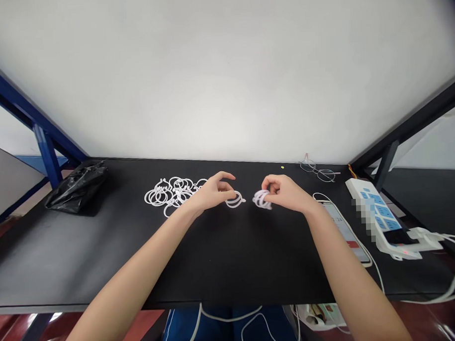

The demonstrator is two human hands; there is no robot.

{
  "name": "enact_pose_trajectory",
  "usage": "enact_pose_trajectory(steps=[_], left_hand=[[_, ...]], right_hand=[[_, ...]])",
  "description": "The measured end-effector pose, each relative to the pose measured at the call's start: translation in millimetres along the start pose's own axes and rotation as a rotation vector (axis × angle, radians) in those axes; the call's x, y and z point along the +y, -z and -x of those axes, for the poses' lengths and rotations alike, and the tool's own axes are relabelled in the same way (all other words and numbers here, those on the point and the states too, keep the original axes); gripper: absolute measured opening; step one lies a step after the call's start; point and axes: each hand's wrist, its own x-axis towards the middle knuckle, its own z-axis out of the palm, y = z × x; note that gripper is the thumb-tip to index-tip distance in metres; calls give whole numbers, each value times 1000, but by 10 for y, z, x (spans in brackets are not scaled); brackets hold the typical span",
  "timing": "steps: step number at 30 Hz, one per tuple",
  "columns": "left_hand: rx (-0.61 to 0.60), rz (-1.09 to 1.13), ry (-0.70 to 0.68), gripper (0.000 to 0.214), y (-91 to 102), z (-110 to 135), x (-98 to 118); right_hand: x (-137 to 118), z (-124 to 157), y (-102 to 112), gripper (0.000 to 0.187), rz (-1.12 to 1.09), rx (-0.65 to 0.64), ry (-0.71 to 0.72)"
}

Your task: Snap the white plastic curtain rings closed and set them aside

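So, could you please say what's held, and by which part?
Right hand: white rings, by their right side. Left hand: nearby ring(s), at left edge; grip unclear.

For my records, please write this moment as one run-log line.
left hand: at white rings; right hand: holds ring bunch; ring pile: on black table, left of left hand

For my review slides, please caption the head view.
Right hand holds bunched white plastic-looking rings; left hand at similar rings, over a flat black tabletop.
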Motion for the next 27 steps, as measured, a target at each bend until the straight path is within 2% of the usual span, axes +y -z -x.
enact_pose_trajectory(steps=[3,5,6,8,10,15,18,21,27], left_hand=[[138,212,97,54,16,111,-122],[238,328,86,61,-33,154,-198],[260,377,78,63,-64,172,-224],[248,453,65,61,-125,206,-249],[209,506,54,58,-174,239,-250],[181,648,46,46,-228,298,-276],[99,736,30,37,-221,312,-302],[37,750,20,34,-201,317,-299],[-21,771,-14,46,-166,322,-251]], right_hand=[[-85,-111,-248,17,-299,-12,39],[-98,-177,-465,27,-474,5,63],[-95,-198,-572,34,-546,54,72],[-85,-207,-756,41,-663,192,69],[-89,-179,-876,40,-713,279,53],[-180,-71,-936,30,-687,445,120],[-221,-32,-932,27,-592,513,158],[-226,-8,-949,24,-534,498,193],[-236,40,-977,23,-424,444,265]])
